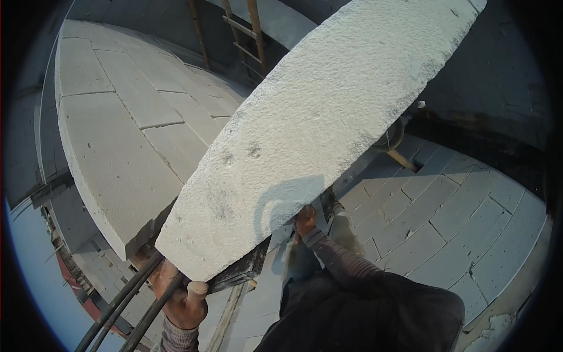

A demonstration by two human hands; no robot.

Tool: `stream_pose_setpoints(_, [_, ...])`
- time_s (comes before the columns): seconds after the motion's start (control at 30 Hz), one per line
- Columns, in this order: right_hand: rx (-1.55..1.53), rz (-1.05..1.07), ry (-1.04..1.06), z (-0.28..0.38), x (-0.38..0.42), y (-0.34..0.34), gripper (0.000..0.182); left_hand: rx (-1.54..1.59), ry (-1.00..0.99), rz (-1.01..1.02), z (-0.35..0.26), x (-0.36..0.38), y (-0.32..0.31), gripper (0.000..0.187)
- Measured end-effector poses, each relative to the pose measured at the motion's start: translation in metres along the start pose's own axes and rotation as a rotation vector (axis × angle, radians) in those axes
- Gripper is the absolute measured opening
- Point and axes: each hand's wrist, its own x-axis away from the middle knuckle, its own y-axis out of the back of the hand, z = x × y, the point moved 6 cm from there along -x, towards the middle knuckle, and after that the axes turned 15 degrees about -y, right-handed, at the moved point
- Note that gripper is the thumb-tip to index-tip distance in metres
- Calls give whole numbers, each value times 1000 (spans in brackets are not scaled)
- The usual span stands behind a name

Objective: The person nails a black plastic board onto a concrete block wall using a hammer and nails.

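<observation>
A long, rough whitish block (316, 117) slants across the middle of the view, from the lower left to the top right. At its lower left end is my left hand (185, 302), with the thumb up against the block's edge and the fingers partly hidden behind dark bars (132, 299). My right hand (305, 221) grips the block's near edge from below, its fingertips hidden under the block. A curved shadow falls on the block beside it. Under the block's lower end, a dark flat object (243, 270) shows.
A pale block wall (123, 117) rises at the left, close to the block's end. A wooden ladder (240, 29) stands behind. Another block surface (451, 217) spreads at the right, with a wooden handle (402, 160) near a dark container.
</observation>
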Motion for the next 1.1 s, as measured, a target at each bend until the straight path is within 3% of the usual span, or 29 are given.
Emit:
stream_pose_setpoints(0.07, [-125,110,-45,-3,-4,-5,40,20,-6,-51,-2,-1,0,66])
stream_pose_setpoints(0.33, [-185,203,-56,-16,-41,21,40,-21,5,-33,-1,1,1,65])
stream_pose_setpoints(0.4, [-247,201,-56,-3,-8,8,41,19,30,-29,1,3,-1,64])
stream_pose_setpoints(0.47, [3,77,-38,23,31,-10,43,-64,-35,-59,4,7,0,64])
stream_pose_setpoints(0.8, [-16,201,-260,51,33,3,44,-59,-50,-120,8,12,-1,60])
stream_pose_setpoints(0.83, [-37,197,-296,51,34,3,46,87,-23,-82,1,2,-1,55])
stream_pose_setpoints(0.93, [54,113,-328,75,52,-6,46,101,-89,-65,-7,-5,1,51])
stream_pose_setpoints(1.0, [17,11,-461,83,71,-8,44,107,-74,-77,-4,-3,0,50])
stream_pose_setpoints(1.1, [30,41,-471,84,72,-6,43,172,-70,-77,-3,-4,-1,49])
